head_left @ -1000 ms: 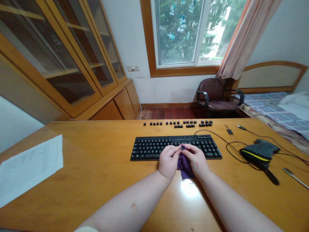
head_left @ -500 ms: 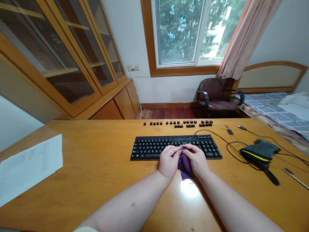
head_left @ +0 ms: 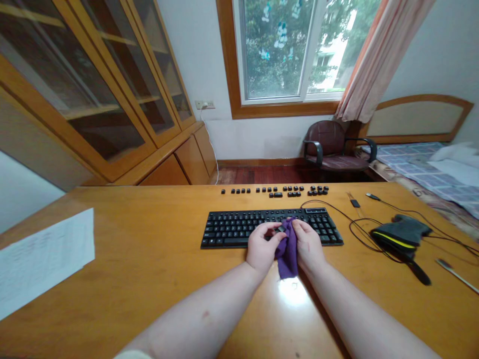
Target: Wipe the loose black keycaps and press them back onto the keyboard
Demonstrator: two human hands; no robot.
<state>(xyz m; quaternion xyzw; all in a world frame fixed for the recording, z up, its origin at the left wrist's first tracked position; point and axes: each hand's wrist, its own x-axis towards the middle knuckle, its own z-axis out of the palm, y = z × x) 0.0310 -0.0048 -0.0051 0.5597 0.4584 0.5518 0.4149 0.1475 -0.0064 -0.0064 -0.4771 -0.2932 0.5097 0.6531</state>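
Note:
A purple cloth (head_left: pixel 288 254) hangs from my right hand (head_left: pixel 309 244), pinched between thumb and fingers. My left hand (head_left: pixel 262 245) is closed beside it, with a small dark keycap (head_left: pixel 280 228) between thumb and index finger. The cloth's left side touches the left fingertips. Both hands are over the front right part of a black keyboard (head_left: pixel 230 229) and hide some of its keys. Behind the keyboard, several loose keycaps (head_left: pixel 277 195) lie in rows along the far edge of the desk.
To the right lie a dark grey handheld device with a yellow stripe (head_left: pixel 396 240), looped cables (head_left: pixel 355 232), a small black piece (head_left: pixel 355 203) and a thin brush (head_left: pixel 458 274). Written papers (head_left: pixel 48 259) rest on the left of the wooden desk (head_left: pixel 149 224). A chair (head_left: pixel 329 144) stands beyond.
The right hand has drawn the cloth up and slightly apart from the left hand. The cloth hangs longer, and the keycap in the left fingers now shows.

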